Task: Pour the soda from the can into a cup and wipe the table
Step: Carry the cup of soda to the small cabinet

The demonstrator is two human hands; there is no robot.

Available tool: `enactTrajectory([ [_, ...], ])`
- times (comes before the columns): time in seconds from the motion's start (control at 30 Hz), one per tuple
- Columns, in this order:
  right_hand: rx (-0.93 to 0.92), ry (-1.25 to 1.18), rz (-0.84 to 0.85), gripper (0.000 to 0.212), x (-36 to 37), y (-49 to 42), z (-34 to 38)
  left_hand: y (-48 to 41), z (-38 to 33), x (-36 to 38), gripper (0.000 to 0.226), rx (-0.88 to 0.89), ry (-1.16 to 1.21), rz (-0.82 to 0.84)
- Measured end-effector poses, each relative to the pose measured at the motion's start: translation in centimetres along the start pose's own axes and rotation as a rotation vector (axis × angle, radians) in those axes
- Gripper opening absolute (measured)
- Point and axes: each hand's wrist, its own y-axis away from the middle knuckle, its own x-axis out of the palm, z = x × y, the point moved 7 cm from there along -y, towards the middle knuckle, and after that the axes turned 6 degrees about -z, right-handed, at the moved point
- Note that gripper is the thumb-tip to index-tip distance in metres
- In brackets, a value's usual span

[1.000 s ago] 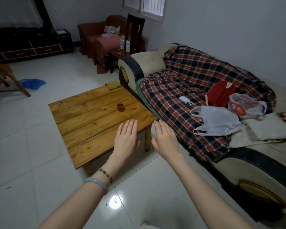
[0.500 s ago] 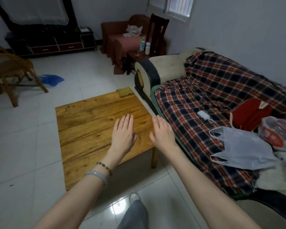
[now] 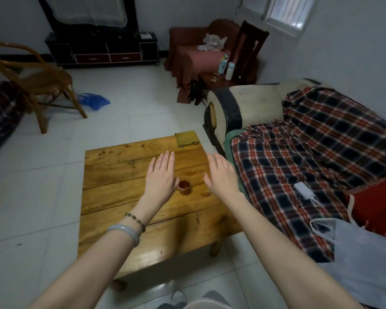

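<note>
Left hand (image 3: 162, 175), right hand (image 3: 221, 176): both flat, empty, now hovering over the table (image 3: 112, 197) as the person is stepping closer. Cup (image 3: 184, 186): showing again between them, beside the left thumb. Cloth (image 3: 186, 138): lying beyond the fingertips. Can: not showing, so pouring is waiting.

- Dim, soft daylight comes from the window (image 3: 283, 14) at the upper right.
- A faint sheen lies on the near part of the table (image 3: 161, 253), with a dark shadow under it on the floor (image 3: 31, 197).
- Wide-angle bending curves the edges.
- The chair (image 3: 42, 85) at the left looks smeared, and everything is slightly soft.
</note>
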Motion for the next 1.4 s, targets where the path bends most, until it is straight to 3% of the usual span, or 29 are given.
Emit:
enactTrajectory([
  [0.47,-0.165,-0.057,0.225,0.061,10.1,-9.3,-4.2,-4.6,4.7,8.3,0.077,-0.159,-0.048,0.128],
  [0.7,-0.239,-0.091,0.421,0.065,17.8,-10.7,-7.3,-4.5,3.2,15.8,0.086,-0.242,-0.030,0.344],
  [1.1,-0.165,-0.217,0.603,0.064,30.2,-9.2,-10.6,-2.5,1.5,29.1,0.095,-0.330,0.145,0.575],
  [1.4,-0.151,-0.369,0.673,0.067,37.4,-7.7,-9.8,-2.9,0.4,35.7,0.097,-0.370,0.327,0.550],
])
